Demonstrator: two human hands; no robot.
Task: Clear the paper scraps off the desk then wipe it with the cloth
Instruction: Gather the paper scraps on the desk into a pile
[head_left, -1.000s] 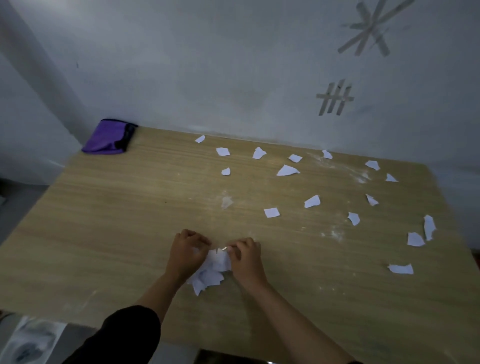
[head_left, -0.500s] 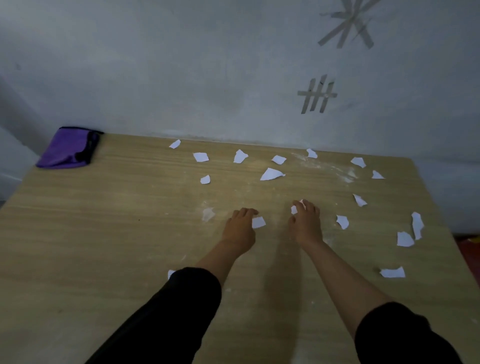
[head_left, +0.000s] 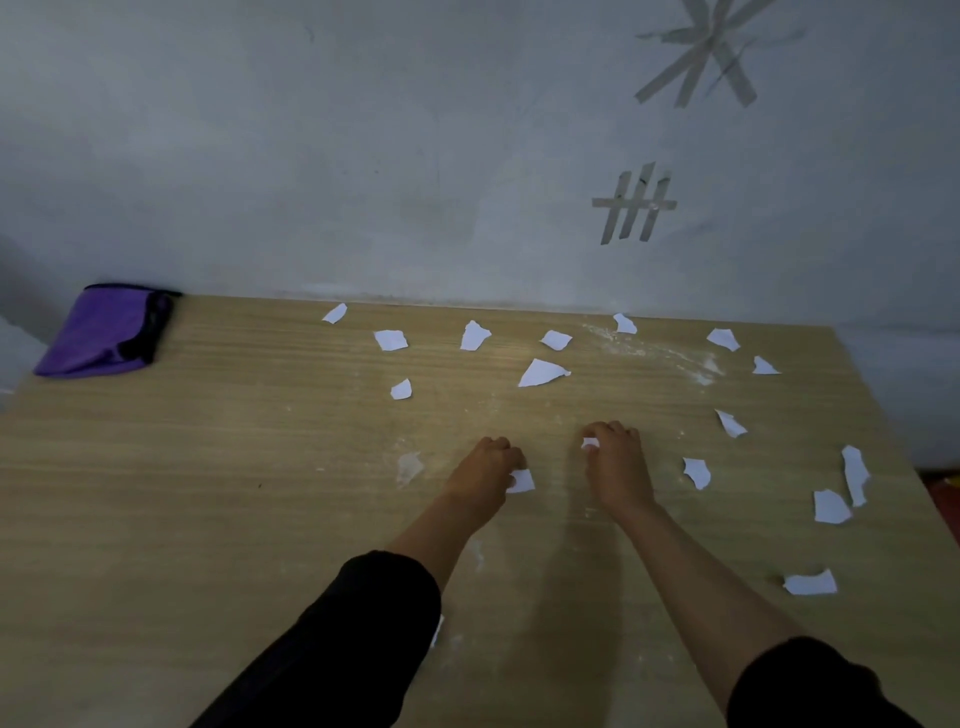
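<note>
Two bare hands rest knuckles-up on the pale wood-grain desk (head_left: 156, 519), side by side near its middle. The left hand (head_left: 485, 470) is curled, pinching a small white torn paper scrap (head_left: 521, 480) at its right edge; the right hand (head_left: 615, 467) is likewise curled, with another white scrap (head_left: 590, 442) caught under its fingertips. Both arms wear black sleeves pushed up the forearm.

Outward from the hands, loose white scraps lie scattered in an arc, far and to the right. The closest one (head_left: 697, 472) sits just right of the right hand, so that hand is likely the better placed for it; a larger triangular scrap (head_left: 541, 372) lies straight beyond the gap between the hands. A long strip (head_left: 854, 474) near the right edge runs roughly far-to-near. The folded purple cloth (head_left: 106, 332) waits at the far left corner, well apart from both hands, nearer the left. Gathering looks only partly done; wiping has not begun, and whitish dusty smears mark the wood.
</note>
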